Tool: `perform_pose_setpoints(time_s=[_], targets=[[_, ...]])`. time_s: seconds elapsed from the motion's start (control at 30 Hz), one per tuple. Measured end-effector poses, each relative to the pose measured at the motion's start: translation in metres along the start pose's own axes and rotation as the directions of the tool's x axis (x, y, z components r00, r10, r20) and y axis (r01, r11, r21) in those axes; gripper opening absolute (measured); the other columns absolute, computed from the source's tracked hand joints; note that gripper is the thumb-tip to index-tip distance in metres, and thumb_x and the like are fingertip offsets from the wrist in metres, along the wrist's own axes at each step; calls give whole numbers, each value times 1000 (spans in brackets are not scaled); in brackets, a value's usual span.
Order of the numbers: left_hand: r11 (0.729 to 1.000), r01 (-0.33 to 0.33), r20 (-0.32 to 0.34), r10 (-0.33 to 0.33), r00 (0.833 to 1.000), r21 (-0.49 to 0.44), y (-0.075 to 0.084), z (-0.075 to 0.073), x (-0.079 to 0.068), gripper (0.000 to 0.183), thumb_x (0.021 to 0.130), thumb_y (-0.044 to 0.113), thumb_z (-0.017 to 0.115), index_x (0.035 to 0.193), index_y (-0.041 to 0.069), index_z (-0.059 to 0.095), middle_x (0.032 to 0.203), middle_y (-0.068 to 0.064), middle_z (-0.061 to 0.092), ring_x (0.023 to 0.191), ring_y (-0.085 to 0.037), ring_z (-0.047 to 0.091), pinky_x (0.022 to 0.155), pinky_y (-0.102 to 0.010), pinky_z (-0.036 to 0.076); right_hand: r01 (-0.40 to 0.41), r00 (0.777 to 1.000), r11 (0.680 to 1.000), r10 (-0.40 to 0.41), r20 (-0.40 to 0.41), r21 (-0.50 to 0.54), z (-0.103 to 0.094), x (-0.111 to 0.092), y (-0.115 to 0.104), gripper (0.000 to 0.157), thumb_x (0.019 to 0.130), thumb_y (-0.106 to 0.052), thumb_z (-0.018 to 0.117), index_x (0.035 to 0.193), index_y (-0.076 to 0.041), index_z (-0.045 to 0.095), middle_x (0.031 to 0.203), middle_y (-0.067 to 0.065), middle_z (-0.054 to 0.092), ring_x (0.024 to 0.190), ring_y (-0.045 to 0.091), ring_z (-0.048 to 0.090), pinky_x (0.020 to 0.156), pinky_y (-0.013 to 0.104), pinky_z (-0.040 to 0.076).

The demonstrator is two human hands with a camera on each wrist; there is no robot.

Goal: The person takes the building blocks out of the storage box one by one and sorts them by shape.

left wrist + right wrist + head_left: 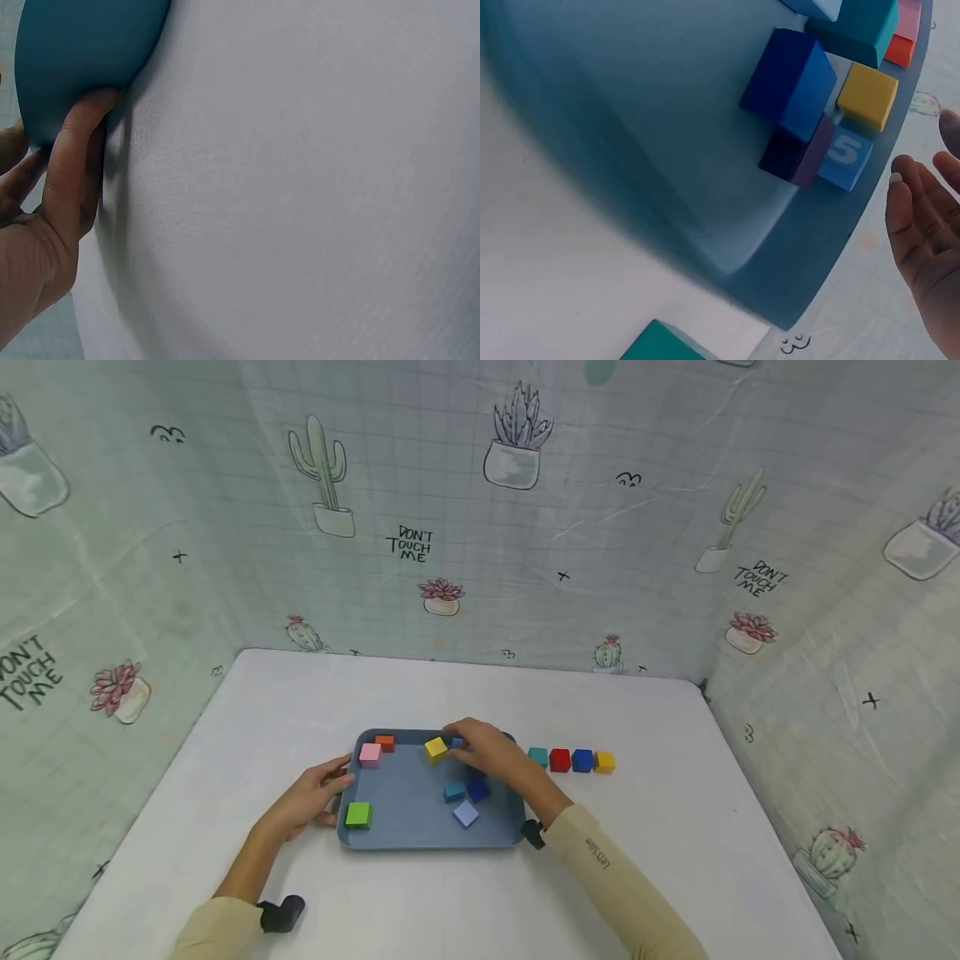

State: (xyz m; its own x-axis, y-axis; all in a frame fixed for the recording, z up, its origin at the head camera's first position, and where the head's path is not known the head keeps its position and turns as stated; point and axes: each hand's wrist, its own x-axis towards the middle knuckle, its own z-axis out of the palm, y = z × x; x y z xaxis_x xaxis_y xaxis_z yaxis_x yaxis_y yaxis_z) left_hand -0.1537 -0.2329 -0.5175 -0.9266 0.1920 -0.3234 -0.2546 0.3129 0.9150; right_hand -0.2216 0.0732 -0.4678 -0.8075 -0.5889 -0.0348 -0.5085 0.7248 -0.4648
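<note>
A blue-grey tray (pixel 405 842) bears several coloured blocks. My left hand (pixel 307 797) touches the tray's left side, its fingers against the outer wall in the left wrist view. Over the tray's far side hovers my right hand (pixel 487 750), holding nothing, with thumb and fingers apart. Nearest its fingertips in the head view is a yellow block (pixel 436 750). A light blue block marked 5 (pixel 845 157) sits beside that yellow block in the right wrist view, with a purple block (pixel 799 159) and a dark blue block (pixel 789 84) close by.
Toward the tray's left are a pink block (pixel 371 755), an orange block (pixel 385 743) and a green block (pixel 358 815). Teal (pixel 454 792) and pale blue (pixel 465 814) blocks lie nearer me. Outside, right of the tray, a row runs teal (pixel 537 757), red (pixel 560 760), blue (pixel 582 761), yellow (pixel 604 762).
</note>
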Motion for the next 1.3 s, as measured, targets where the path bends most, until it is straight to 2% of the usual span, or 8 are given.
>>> perform_pose_setpoints(time_s=[0.23, 0.47, 0.63, 0.87, 1.0, 1.13, 1.3], targets=[[1000, 5, -7, -5, 1000, 3, 1, 2, 0, 61, 99, 24, 51, 149, 5, 22, 137, -25, 34, 108, -35, 44, 62, -36, 55, -12, 1000, 1000, 12, 28, 2, -1, 2, -3, 45, 90, -17, 66, 132, -11, 53, 122, 5, 57, 96, 17, 58, 77, 22, 49], [1000, -2, -11, 2, 1000, 5, -1, 1, 0, 61, 98, 24, 51, 148, 3, 24, 136, -26, 35, 107, -35, 46, 60, -35, 54, -70, 994, 998, 69, 81, 0, 2, 10, -3, 45, 90, -18, 65, 133, -13, 52, 121, 2, 57, 94, 12, 56, 79, 22, 49], [1000, 2, -12, -2, 1000, 6, 0, 0, -1, 60, 98, 23, 52, 148, 3, 24, 137, -26, 35, 108, -35, 46, 60, -34, 54, -47, 993, 998, 51, 108, -36, 5, 14, -2, 45, 90, -20, 65, 133, -10, 52, 120, 3, 58, 88, 10, 55, 76, 20, 48], [1000, -17, -4, 17, 1000, 9, 2, 1, 1, 60, 99, 22, 51, 148, 2, 24, 139, -27, 34, 115, -40, 44, 59, -35, 54, -3, 990, 991, 21, 137, -133, 2, 16, -2, 47, 91, -22, 64, 134, -9, 51, 125, 4, 57, 112, 14, 53, 93, 26, 44], [1000, -16, 7, 16, 1000, 9, 3, 5, 4, 60, 99, 21, 51, 148, 2, 24, 139, -27, 34, 113, -38, 45, 58, -34, 54, -2, 987, 990, 25, 160, -141, 1, 14, -1, 48, 91, -19, 64, 135, -8, 49, 127, 5, 55, 114, 16, 52, 94, 28, 43], [1000, -16, 19, 16, 1000, 6, 5, 6, 6, 61, 99, 23, 51, 148, 2, 23, 138, -27, 34, 110, -37, 45, 60, -34, 54, -16, 981, 980, 54, 187, -197, 3, 13, -2, 51, 91, -20, 65, 137, -9, 48, 128, 4, 53, 117, 16, 50, 96, 27, 41], [1000, 6, 12, -6, 1000, 14, 6, 2, 1, 62, 99, 24, 50, 149, 2, 20, 140, -28, 31, 112, -39, 42, 65, -36, 55, 4, 983, 970, 41, 179, -242, 11, 18, -3, 51, 91, -23, 65, 137, -10, 47, 125, 2, 54, 114, 15, 50, 95, 26, 42]])
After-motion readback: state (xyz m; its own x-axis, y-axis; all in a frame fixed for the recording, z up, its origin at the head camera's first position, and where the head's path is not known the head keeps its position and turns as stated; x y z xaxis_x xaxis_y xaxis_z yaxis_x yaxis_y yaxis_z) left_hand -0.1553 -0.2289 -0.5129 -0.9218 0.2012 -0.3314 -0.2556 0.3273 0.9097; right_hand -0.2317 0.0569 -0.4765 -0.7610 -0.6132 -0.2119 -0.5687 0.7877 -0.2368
